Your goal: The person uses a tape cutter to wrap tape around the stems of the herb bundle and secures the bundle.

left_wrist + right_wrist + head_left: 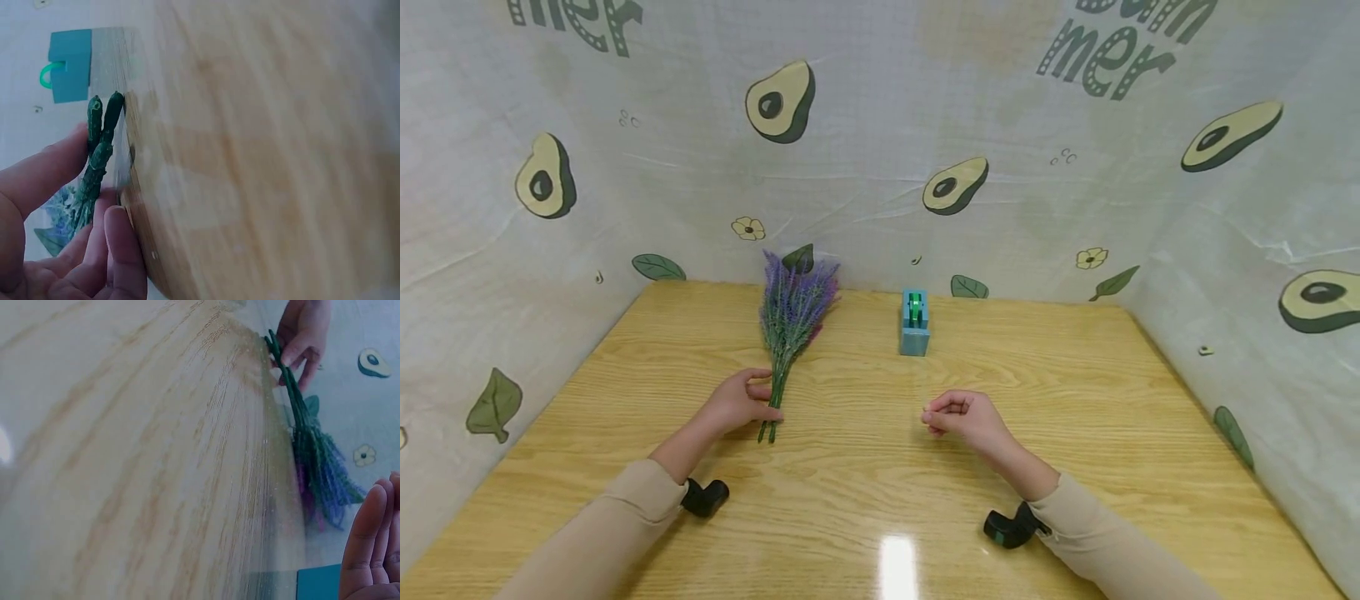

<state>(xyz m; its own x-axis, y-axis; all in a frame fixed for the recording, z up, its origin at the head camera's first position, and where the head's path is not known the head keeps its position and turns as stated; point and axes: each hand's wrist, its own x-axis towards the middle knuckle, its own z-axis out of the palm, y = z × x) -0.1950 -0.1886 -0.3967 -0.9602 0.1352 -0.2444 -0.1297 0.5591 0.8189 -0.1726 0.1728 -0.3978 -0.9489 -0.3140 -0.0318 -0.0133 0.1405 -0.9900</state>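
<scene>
A bunch of artificial lavender (pixel 796 304) lies on the table left of the middle, purple heads toward the back wall and green stems toward me. My left hand (pixel 741 402) holds it near the stem ends, thumb across the stems (pixel 99 159) and fingers on their other side. Two cut ends stick out past the thumb in the left wrist view. My right hand (pixel 967 418) hovers low over the table with fingers loosely bent and thumb close to the index fingertip; nothing distinct shows in it. Its fingers (pixel 369 531) lie side by side in the right wrist view.
A blue tape dispenser (pixel 914 343) with a green reel stands at the back, between the hands and beyond them. The wooden table (pixel 835 492) meets a cloth backdrop (pixel 865 167) printed with avocados at the back and both sides. Black wrist cameras (pixel 706 498) hang under both cuffs.
</scene>
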